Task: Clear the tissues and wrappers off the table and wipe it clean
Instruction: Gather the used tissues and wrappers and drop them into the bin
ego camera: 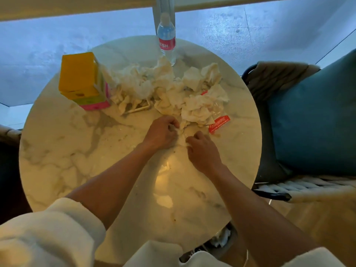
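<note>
Head cam says we're barely started: left hand [161,132] and right hand [202,151] both curl fingers into the nearest crumpled tissues [163,89], red wrappers [219,124] remain, marble table [77,160] unwiped.

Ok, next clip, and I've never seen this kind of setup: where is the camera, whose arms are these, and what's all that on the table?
There is one picture, from a wide-angle camera on a person's head, looking down, so the arms coming up from the bottom are that person's own. No robot is involved. The left hand and right hand are both at the near edge of a pile of crumpled tissues on a round marble table, fingers curled into the paper. Also on the table: a yellow carton on the left, a water bottle at the far edge, and a red wrapper right of the pile. A chair with a blue cushion stands to the right.
</note>
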`<state>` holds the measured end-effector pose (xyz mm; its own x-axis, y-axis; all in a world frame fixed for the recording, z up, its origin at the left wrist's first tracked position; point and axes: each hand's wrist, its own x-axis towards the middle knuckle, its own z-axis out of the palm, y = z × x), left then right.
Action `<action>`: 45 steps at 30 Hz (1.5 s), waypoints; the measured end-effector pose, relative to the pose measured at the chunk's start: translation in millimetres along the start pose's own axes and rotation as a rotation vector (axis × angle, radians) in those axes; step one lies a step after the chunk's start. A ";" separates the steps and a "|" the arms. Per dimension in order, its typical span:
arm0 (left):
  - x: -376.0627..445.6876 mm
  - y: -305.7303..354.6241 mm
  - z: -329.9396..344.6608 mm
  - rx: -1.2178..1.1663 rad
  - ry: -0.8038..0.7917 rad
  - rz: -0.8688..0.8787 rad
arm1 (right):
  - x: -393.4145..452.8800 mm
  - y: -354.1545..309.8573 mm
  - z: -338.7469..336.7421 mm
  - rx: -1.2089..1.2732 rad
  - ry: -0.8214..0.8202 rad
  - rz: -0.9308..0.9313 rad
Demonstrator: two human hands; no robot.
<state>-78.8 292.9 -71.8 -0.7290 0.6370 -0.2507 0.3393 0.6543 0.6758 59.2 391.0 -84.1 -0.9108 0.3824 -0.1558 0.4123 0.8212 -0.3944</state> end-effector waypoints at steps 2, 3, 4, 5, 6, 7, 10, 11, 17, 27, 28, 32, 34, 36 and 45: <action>2.8 -1.0 2.6 0.002 -0.016 0.051 | -3.1 6.5 0.7 0.006 0.027 -0.005; 3.5 -1.0 4.5 -0.015 -0.025 0.081 | -6.9 10.7 0.2 0.031 0.026 0.011; 4.0 -0.8 6.3 -0.036 -0.034 0.111 | -12.1 15.2 -1.2 0.067 0.024 0.036; 4.2 0.1 7.9 -0.047 -0.039 0.134 | -18.4 19.8 -3.1 0.112 0.028 0.070; 4.6 0.9 9.7 -0.049 -0.040 0.147 | -25.8 24.6 -5.4 0.164 0.044 0.110; 5.3 1.7 11.5 -0.049 -0.036 0.148 | -34.0 29.2 -8.7 0.215 0.070 0.154; 5.8 4.4 17.8 -0.070 -0.012 0.113 | -61.3 41.8 -17.3 0.317 0.147 0.267; 5.2 4.3 20.1 -0.074 -0.001 0.105 | -70.2 45.7 -18.8 0.343 0.167 0.297; -24.0 7.9 27.5 -0.098 0.062 0.082 | -117.4 58.0 -22.6 0.548 0.211 0.475; -160.0 41.5 72.2 -0.135 -0.152 0.028 | -224.7 83.1 0.8 0.751 0.219 0.642; -176.1 46.4 82.2 -0.138 -0.192 0.018 | -240.4 90.1 7.6 0.739 0.204 0.667; -233.1 60.4 124.7 -0.147 -0.324 -0.031 | -305.5 118.0 44.0 0.737 0.104 0.792; -256.5 62.4 149.3 -0.140 -0.384 -0.055 | -337.7 129.6 64.7 0.703 0.066 0.862; -274.0 58.9 171.7 -0.122 -0.443 -0.078 | -365.4 138.9 85.2 0.701 0.038 0.940; -298.2 13.2 263.5 -0.008 -0.563 -0.307 | -441.3 168.9 159.2 0.846 -0.116 1.221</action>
<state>299.7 219.0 -170.8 -0.3681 0.5388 -0.7577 0.1587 0.8394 0.5198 527.1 293.6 -226.1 -0.0354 0.5679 -0.8224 0.8048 -0.4716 -0.3604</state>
